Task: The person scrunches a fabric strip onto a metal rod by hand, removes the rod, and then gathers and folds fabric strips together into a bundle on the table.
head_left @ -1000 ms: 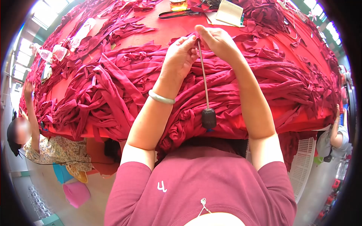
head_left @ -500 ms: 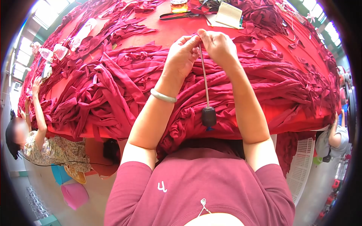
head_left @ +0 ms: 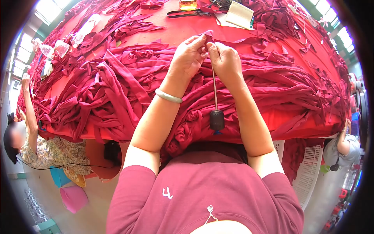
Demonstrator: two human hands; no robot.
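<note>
My left hand (head_left: 189, 56) is raised over the fabric heap, thumb and forefinger pinched on a small maroon fabric piece (head_left: 209, 34) that pokes up above the fingertips. Close beside it, my right hand (head_left: 226, 61) is closed, its thumb just below that piece and against the top of a thin metal rod (head_left: 215, 87). What lies inside the right fingers is hidden. The rod runs upright to a black, handle-shaped block (head_left: 217, 119) near the table's front edge, with a bit of blue under it. Long maroon fabric strips (head_left: 128, 84) lie heaped beneath both hands.
The red table (head_left: 144, 37) also carries a notebook (head_left: 239, 15), a black strap (head_left: 187, 14) and a jar of amber liquid (head_left: 188, 4). A person (head_left: 27, 144) reaches in at left, another (head_left: 343, 150) at right. A white perforated basket (head_left: 309, 171) stands below the right edge.
My right hand has come down a little along the rod, and the maroon piece now shows above the fingertips. The left hand stays nearly in place. The person at left has shifted an arm.
</note>
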